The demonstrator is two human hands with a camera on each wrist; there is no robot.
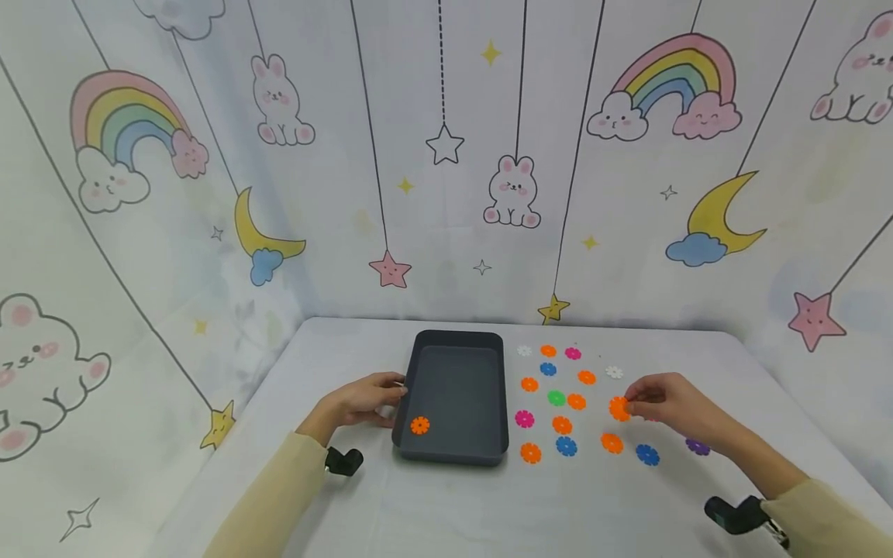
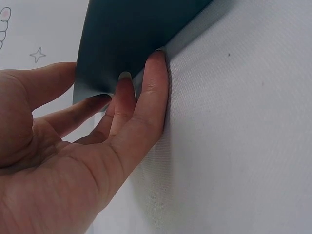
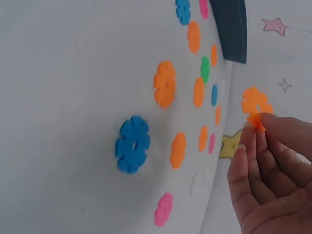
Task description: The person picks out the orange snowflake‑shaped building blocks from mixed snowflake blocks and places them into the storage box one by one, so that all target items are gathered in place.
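My right hand pinches an orange snowflake disc between thumb and fingertips, raised above the table. Smaller orange petals show at the fingertips in the right wrist view; whether they belong to a second disc I cannot tell. At the tray's left side, my left hand holds the dark grey tray. In the left wrist view one digit passes over the rim while other fingertips lie against the outer wall. One orange disc lies inside the tray, near its front left corner.
Several loose discs lie right of the tray, among them a green one, a blue one, a pink one and a white one. A purple disc lies below the right forearm. A patterned curtain hangs behind the table.
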